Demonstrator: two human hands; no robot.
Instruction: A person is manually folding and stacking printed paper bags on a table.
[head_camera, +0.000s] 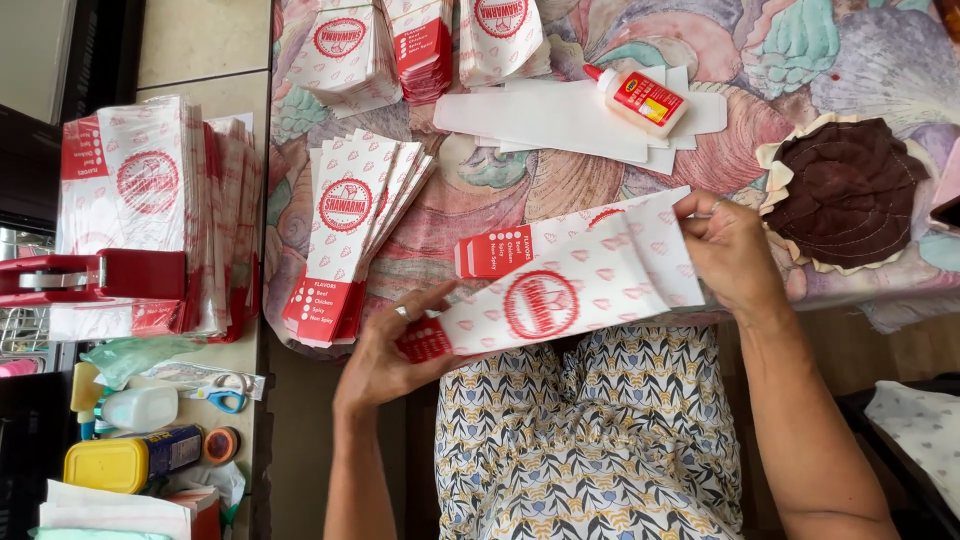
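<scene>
White paper sleeve (560, 300), red-printed, flat

A single head-worn camera looks steeply down from close above the person's lap, facing forward over the patterned surface (480, 190), with a side shelf (235, 360) at the left edge.

A white glue bottle (640, 98) with a red cap lies on blank white paper sheets (545, 118) on the floral-clothed surface (480, 185). A brown quilted mat (848, 192) sits to the right. On the left, a red dispenser (90, 276), blue-handled scissors (222, 392) and what may be a yellow-lidded box (105, 464).
</scene>
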